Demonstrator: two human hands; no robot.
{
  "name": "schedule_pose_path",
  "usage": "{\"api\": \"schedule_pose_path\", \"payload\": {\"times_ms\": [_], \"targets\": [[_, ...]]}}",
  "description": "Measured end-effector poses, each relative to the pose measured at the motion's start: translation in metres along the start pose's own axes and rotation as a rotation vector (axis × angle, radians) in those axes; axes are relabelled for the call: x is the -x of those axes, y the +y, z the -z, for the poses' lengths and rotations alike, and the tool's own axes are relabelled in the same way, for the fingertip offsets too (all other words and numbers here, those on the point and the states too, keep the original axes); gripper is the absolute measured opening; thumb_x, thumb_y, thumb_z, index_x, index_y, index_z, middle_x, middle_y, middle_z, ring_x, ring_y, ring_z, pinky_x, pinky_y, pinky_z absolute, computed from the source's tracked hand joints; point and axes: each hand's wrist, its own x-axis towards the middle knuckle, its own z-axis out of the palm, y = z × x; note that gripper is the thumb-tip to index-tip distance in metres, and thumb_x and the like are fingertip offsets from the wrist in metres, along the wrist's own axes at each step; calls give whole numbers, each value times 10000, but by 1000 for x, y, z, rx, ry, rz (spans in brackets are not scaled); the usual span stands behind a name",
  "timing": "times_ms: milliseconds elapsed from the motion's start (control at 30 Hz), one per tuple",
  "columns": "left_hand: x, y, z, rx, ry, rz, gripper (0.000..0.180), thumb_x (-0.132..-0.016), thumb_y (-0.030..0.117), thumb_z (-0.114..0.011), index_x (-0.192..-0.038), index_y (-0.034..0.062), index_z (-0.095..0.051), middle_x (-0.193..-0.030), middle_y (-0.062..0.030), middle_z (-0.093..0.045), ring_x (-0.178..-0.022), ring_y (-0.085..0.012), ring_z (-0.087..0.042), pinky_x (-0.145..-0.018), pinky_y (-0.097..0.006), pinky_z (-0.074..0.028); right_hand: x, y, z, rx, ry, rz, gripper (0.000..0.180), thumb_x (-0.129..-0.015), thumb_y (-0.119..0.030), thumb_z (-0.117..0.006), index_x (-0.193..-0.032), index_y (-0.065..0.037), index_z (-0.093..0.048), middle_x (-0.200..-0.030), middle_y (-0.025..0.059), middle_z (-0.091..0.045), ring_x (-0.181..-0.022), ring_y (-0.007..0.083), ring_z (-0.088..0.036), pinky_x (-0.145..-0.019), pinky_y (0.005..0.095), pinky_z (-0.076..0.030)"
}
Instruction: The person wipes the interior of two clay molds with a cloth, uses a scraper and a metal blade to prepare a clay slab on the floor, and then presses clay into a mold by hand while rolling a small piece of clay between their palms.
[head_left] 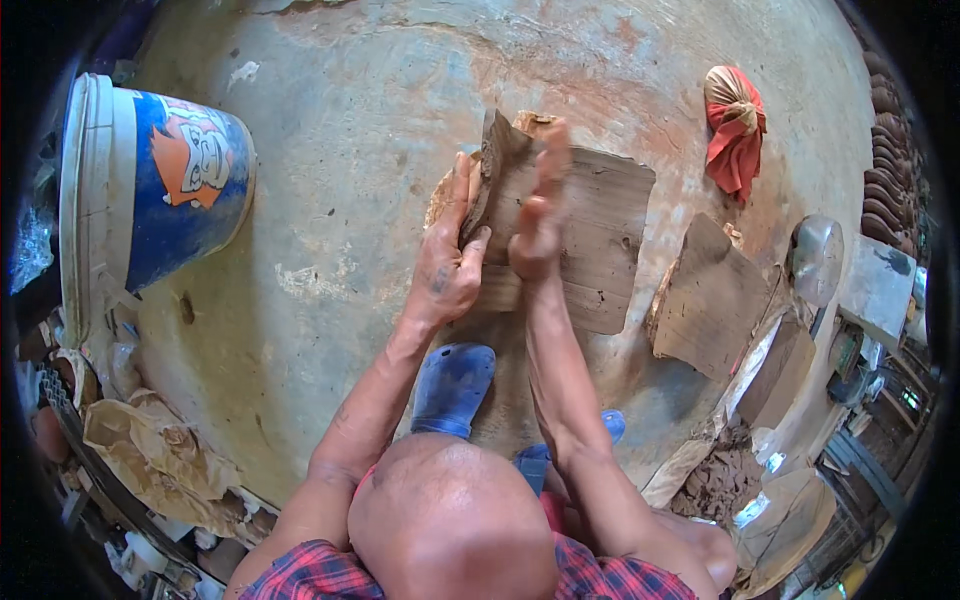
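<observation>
- Clay slab (497, 165) upright over wooden board (600, 235), pressed between both palms.
- left hand (447, 262) curled round its edge; right hand (540, 215) flat, fingers straight.
- Step looks like shaping; next needs even pressure.

Both bare forearms come up from the lower edge and meet near the middle, hands close together. Left hand (447, 262) palm turned inward, fingers stretched up, thumb curled across toward the right one. Right hand (538, 215) stands edge-on, flat, fingers straight and together pointing away from the body, wrist straight, both hands smeared with clay.
</observation>
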Motion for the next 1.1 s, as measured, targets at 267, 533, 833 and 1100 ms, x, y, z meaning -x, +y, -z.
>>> {"api": "schedule_pose_path", "payload": {"times_ms": [267, 533, 833, 1100], "targets": [[-5, -19, 3, 95, 44, -52, 842, -930, -110, -492, -1683, 56, -152, -1706, -242, -256, -1554, -367, -323, -1233, -396, -341, 19, -22, 3, 66, 10, 72, 738, -1108, -585, -299, -1623, -62, -378, -1695, 229, -296, -1580, 441, -235, -1268, 541, -248], [10, -32, 11, -14, 68, -31, 892, -922, -90, -485, -1696, 101, -84, -1668, -280, -322, -1529, -383, -372, -1201, -372, -367, 39, -32, -16, 351, 61, 48, 622, -1122, -467, -362, -1612, -88, -412, -1684, 187, -346, -1580, 443, -238, -1270, 599, -199], [-4, -53, 20, -46, 186, 3, 866, -985, 9, -521, -1695, 66, -28, -1722, -254, -202, -1541, -304, -339, -1225, -375, -335, 33, -34, -36, 664, 59, 55, 444, -994, -266, -641, -1427, -192, -583, -1555, 107, -521, -1507, 430, -385, -1187, 669, -274], [-4, -63, 25, 582, 186, 49, 717, -1101, 150, -435, -1681, 8, -39, -1713, -236, -224, -1539, -271, -323, -1250, -373, -279, 27, -42, -42, 816, 36, 112, 391, -952, -192, -671, -1341, -192, -638, -1448, 87, -590, -1378, 368, -515, -1107, 616, -358]]}}
